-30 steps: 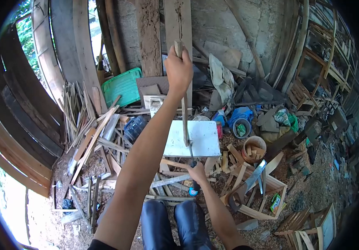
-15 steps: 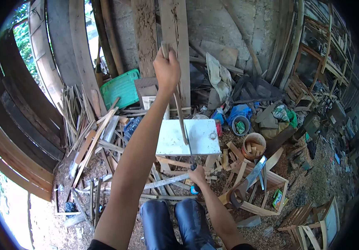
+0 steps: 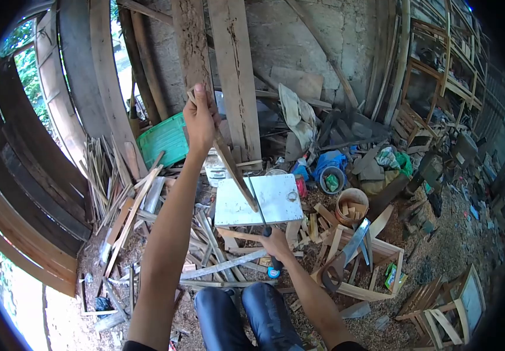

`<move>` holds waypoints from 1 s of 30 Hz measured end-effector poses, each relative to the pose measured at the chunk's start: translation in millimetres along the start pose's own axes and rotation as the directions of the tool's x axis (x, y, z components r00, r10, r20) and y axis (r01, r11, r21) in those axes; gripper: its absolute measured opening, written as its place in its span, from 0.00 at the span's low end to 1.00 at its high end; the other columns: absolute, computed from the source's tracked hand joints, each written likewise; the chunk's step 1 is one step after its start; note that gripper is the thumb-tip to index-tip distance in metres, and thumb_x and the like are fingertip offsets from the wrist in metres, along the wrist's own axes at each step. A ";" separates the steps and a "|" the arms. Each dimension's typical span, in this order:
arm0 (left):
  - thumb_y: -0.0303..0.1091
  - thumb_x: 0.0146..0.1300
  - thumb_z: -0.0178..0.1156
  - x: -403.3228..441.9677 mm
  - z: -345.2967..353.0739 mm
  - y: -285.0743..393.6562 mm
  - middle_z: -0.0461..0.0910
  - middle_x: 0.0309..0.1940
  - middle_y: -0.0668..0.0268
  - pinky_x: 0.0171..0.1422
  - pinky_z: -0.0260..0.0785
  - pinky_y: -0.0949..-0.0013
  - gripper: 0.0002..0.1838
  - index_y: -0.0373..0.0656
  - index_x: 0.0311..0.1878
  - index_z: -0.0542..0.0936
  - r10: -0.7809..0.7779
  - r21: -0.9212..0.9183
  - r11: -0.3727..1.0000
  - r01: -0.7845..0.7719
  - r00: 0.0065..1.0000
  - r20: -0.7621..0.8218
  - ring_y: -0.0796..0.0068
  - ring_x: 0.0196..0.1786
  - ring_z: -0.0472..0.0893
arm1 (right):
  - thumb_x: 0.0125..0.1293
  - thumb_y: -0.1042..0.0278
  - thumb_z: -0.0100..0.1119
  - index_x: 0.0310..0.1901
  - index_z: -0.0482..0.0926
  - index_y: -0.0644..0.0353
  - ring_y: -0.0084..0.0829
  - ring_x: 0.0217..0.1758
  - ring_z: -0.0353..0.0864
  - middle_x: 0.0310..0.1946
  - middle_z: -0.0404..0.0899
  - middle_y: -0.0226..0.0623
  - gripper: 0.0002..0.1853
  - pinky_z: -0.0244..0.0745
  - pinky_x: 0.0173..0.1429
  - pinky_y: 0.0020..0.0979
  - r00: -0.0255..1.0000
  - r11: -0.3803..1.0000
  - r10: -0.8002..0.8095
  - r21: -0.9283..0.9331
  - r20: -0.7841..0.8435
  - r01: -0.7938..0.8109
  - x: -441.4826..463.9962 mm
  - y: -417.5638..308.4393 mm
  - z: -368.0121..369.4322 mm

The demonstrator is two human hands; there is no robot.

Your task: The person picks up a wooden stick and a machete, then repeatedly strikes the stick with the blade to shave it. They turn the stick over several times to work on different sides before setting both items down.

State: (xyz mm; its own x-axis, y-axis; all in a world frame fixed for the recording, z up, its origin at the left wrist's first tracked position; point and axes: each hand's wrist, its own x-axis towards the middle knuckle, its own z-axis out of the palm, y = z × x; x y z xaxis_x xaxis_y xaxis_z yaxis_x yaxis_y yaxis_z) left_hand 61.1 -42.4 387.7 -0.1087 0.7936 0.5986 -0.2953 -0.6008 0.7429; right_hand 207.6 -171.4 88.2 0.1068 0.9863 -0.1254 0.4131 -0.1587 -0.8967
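Observation:
My left hand (image 3: 201, 120) is closed round the upper end of a long wooden stick (image 3: 232, 167), with the thumb up along it. The stick leans, its lower end on a white board (image 3: 281, 205) with a worn surface. My right hand (image 3: 276, 243) grips the black handle of a thin, long-bladed tool (image 3: 257, 202). Its narrow blade points up and away over the board and lies against the right side of the stick's lower end. Whether the blade has teeth is too small to tell.
Wood scraps (image 3: 205, 245) lie left of the board. On the right are a bucket of wood pieces (image 3: 352, 206), a handsaw (image 3: 355, 243) on a wooden frame (image 3: 381, 292), and a blue bag (image 3: 334, 162). A green crate (image 3: 164, 140) leans at the back left.
My left hand has moved left and lower, tilting the stick's top further left. The thumb now points up. The blade shows more of its length over the board. The view has shifted slightly.

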 end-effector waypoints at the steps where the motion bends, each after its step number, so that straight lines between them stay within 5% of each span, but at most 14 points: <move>1: 0.57 0.69 0.45 -1.6 2.6 -1.6 0.56 0.13 0.75 0.16 0.46 0.75 0.24 0.49 0.24 0.61 0.037 -0.007 0.999 -0.037 0.999 -0.009 0.85 0.13 0.55 | 0.53 0.66 0.59 0.33 0.75 0.68 0.39 0.24 0.76 0.22 0.76 0.44 0.12 0.70 0.30 0.38 0.999 0.999 -0.037 0.036 0.002 0.037 2.3 -17.1 -2.8; 2: 0.57 0.69 0.45 -3.4 2.6 -3.8 0.56 0.13 0.75 0.16 0.46 0.75 0.24 0.49 0.24 0.61 0.026 -0.002 1.000 -0.026 1.000 -0.011 0.85 0.13 0.55 | 0.51 0.64 0.59 0.33 0.74 0.67 0.48 0.30 0.78 0.24 0.77 0.50 0.14 0.71 0.36 0.42 0.998 0.995 -0.070 0.069 0.005 0.069 1.3 -33.8 -5.5; 8: 0.57 0.68 0.47 2.7 5.7 -7.0 0.55 0.12 0.77 0.15 0.45 0.76 0.24 0.49 0.25 0.62 0.089 0.044 0.995 -0.086 0.994 -0.068 0.87 0.12 0.55 | 0.51 0.65 0.60 0.35 0.74 0.67 0.50 0.32 0.78 0.26 0.77 0.52 0.14 0.71 0.37 0.43 0.944 0.947 -0.282 0.108 -0.172 0.303 -8.5 -117.0 -3.7; 11: 0.57 0.68 0.47 2.8 3.4 -7.3 0.56 0.12 0.77 0.15 0.45 0.76 0.23 0.49 0.25 0.63 0.084 0.039 0.996 -0.081 0.994 -0.066 0.87 0.12 0.55 | 0.52 0.66 0.60 0.36 0.74 0.68 0.48 0.29 0.80 0.24 0.78 0.49 0.14 0.74 0.34 0.40 0.985 0.997 -0.013 0.076 -0.174 0.027 25.6 -42.4 36.2; 12: 0.57 0.68 0.47 2.0 2.0 -8.8 0.56 0.12 0.77 0.15 0.45 0.76 0.23 0.49 0.25 0.63 0.083 0.041 0.996 -0.081 0.994 -0.064 0.87 0.12 0.55 | 0.55 0.71 0.57 0.34 0.71 0.70 0.36 0.12 0.73 0.17 0.73 0.43 0.10 0.66 0.15 0.37 0.993 0.958 0.094 0.278 -0.066 -0.072 29.5 -13.1 40.1; 15: 0.56 0.68 0.48 2.8 7.9 -11.7 0.56 0.12 0.77 0.16 0.45 0.77 0.23 0.49 0.24 0.63 0.115 0.036 0.993 -0.113 0.991 -0.063 0.87 0.13 0.56 | 0.55 0.71 0.57 0.32 0.71 0.69 0.33 0.12 0.72 0.16 0.72 0.39 0.09 0.66 0.15 0.35 0.977 0.974 0.204 0.088 0.066 -0.209 15.7 11.8 12.9; 20: 0.52 0.69 0.50 7.5 20.9 -20.4 0.64 0.14 0.76 0.19 0.53 0.77 0.23 0.44 0.24 0.69 0.134 0.149 0.981 -0.122 0.988 -0.071 0.88 0.16 0.61 | 0.55 0.71 0.57 0.30 0.71 0.66 0.30 0.13 0.70 0.15 0.70 0.35 0.08 0.66 0.17 0.32 0.963 0.951 0.232 0.173 0.140 -0.254 19.7 -5.3 4.4; 22: 0.52 0.69 0.50 7.6 28.1 -18.9 0.63 0.13 0.76 0.20 0.53 0.77 0.23 0.44 0.23 0.68 0.144 0.106 0.985 -0.136 0.987 -0.069 0.88 0.17 0.61 | 0.55 0.69 0.57 0.28 0.72 0.66 0.34 0.13 0.74 0.16 0.74 0.40 0.08 0.70 0.20 0.35 0.999 0.989 0.038 0.143 0.029 -0.042 9.5 -37.2 -6.1; 27: 0.55 0.68 0.49 9.4 26.0 -19.1 0.59 0.13 0.78 0.17 0.49 0.77 0.24 0.48 0.22 0.64 0.152 0.115 0.983 -0.143 0.986 -0.072 0.87 0.15 0.58 | 0.55 0.69 0.56 0.28 0.71 0.64 0.27 0.11 0.70 0.13 0.69 0.35 0.07 0.67 0.17 0.33 0.995 0.907 -0.096 0.413 0.004 0.086 0.7 -60.8 -4.2; 30: 0.54 0.68 0.50 15.2 15.1 -24.2 0.58 0.12 0.78 0.17 0.49 0.77 0.23 0.48 0.22 0.64 0.222 0.191 0.963 -0.192 0.964 -0.149 0.88 0.15 0.57 | 0.55 0.71 0.55 0.29 0.71 0.64 0.28 0.10 0.70 0.13 0.69 0.35 0.06 0.66 0.16 0.34 0.990 0.875 0.084 0.467 0.117 -0.130 17.7 -12.1 20.1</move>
State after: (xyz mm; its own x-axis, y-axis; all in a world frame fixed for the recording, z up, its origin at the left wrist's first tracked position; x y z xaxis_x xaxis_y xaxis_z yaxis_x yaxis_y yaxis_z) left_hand 80.9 -17.3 383.4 -0.3119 0.6460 0.6967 -0.0820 -0.7489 0.6576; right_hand 186.3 -151.1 88.4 0.0343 0.9679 -0.2491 -0.0748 -0.2461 -0.9664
